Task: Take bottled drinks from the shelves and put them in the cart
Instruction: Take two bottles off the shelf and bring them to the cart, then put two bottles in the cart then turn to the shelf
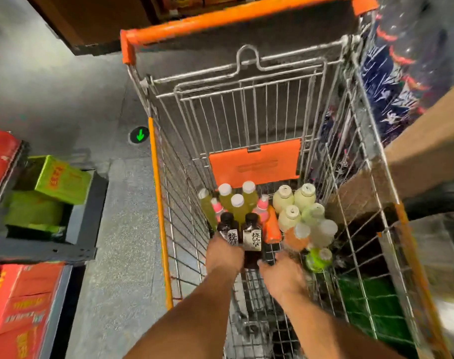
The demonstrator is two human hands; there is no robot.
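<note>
Left hand [224, 255] grips a dark bottle [227, 230] in the cart [158, 177]; right hand [281, 272], blurred, grip unclear. Bottles likely stiff, heavyish, slick: hold mid-body.

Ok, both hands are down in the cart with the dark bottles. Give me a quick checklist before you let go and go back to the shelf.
1. Left hand grips a dark bottle: ok.
2. Right hand on the second dark bottle: cannot tell, blurred.
3. Both dark bottles upright: ok.
4. Bottles resting on the cart floor: cannot tell.
5. Neighbouring yellow bottles upright: ok.
6. Orange bottle beside them upright: not ok, lying tilted.
</note>
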